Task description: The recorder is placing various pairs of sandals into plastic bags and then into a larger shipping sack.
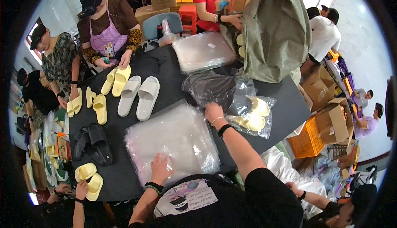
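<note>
My left hand lies with fingers spread on the near part of a thick stack of clear plastic bags. Beyond the stack, my right hand has its fingers curled at the near edge of a plastic bag with dark contents. Just right of that hand, pale yellow slippers show through clear plastic. The bags overlap, so where one ends and another begins is hard to make out. A pair of light grey slippers stands left of the stack's far edge.
On the dark table are black slippers and several yellow pairs along the left. Another bag stack lies at the far side. A person in red handles a large olive sack. A co-worker's hand touches yellow slippers near left.
</note>
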A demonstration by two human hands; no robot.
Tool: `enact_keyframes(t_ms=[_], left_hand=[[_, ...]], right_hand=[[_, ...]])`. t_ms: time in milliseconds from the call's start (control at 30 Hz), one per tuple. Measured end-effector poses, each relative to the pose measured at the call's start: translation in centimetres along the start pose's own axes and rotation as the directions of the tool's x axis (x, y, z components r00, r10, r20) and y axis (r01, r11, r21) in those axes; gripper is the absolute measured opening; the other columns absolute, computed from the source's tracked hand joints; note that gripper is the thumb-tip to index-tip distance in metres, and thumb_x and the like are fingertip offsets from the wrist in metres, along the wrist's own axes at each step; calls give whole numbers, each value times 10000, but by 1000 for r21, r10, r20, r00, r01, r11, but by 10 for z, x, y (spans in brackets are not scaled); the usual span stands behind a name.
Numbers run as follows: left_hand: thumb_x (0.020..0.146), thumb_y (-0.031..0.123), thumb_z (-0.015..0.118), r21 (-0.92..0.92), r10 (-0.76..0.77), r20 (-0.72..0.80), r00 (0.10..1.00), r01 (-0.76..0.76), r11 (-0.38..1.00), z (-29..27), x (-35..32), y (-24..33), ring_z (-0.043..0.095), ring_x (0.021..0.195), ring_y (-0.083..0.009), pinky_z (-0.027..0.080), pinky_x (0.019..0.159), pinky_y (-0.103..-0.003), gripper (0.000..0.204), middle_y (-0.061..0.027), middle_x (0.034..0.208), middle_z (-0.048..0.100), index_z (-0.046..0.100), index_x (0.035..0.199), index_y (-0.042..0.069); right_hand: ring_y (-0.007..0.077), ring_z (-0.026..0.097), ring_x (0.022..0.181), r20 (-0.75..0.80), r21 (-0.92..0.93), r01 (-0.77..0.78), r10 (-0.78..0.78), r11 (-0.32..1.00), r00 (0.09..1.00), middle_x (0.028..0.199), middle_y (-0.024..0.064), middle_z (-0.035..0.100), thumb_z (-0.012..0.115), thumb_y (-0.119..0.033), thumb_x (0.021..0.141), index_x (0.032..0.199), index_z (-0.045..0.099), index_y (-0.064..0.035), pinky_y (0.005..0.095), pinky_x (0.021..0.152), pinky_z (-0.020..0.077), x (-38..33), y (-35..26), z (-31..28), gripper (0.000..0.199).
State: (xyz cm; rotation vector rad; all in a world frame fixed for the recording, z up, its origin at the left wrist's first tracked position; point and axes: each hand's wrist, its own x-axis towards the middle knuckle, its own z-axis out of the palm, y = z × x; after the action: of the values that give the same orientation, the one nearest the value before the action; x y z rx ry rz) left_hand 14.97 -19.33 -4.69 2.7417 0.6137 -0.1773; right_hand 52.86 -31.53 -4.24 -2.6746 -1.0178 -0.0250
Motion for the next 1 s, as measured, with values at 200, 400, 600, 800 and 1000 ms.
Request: enact_keyframes(t_ms=[200,400,600,800,1000], left_hand=[[648,378,790,-2,23,1,1000,-23,1000,3,0,4,335,1296,-385,324,977,-548,741,-204,1427,351,520,1300,153],[621,353,792,-39,205,-96,974,-209,977,28,11,-25,376,1264,-412,316,1010,-539,759,-225,1364,428,520,1295,133],[645,327,761,10,407,-135,903,-410,912,25,14,-25,413,1234,-423,317,1030,-515,751,-252,1275,504,510,1284,23],[783,385,660,53,193,224,955,-210,976,19,18,-19,349,1289,-441,235,1093,-500,800,-278,1356,434,329,1424,39],[774,292,678,74,160,184,970,-176,982,17,16,-14,287,1352,-399,192,1130,-474,710,-259,1420,374,408,1349,-23]], right_hand=[[409,603,736,-500,439,127,125,889,857,770,201,615,547,-161,886,823,591,-45,472,598,473,25,-3,-115,140],[364,621,775,-474,429,290,-60,856,879,860,159,631,572,-66,781,1030,604,-59,448,662,507,-37,-96,-202,251],[353,611,750,-272,529,500,-422,686,865,811,160,604,603,-242,823,853,565,-42,453,655,491,-122,-170,-135,206],[355,601,796,-278,618,303,-159,726,947,823,142,613,595,-182,818,878,596,-49,461,699,478,-225,-82,-85,145],[350,619,848,-244,520,-413,594,748,767,902,153,653,543,-218,884,923,647,-58,419,734,505,-365,65,-44,195]])
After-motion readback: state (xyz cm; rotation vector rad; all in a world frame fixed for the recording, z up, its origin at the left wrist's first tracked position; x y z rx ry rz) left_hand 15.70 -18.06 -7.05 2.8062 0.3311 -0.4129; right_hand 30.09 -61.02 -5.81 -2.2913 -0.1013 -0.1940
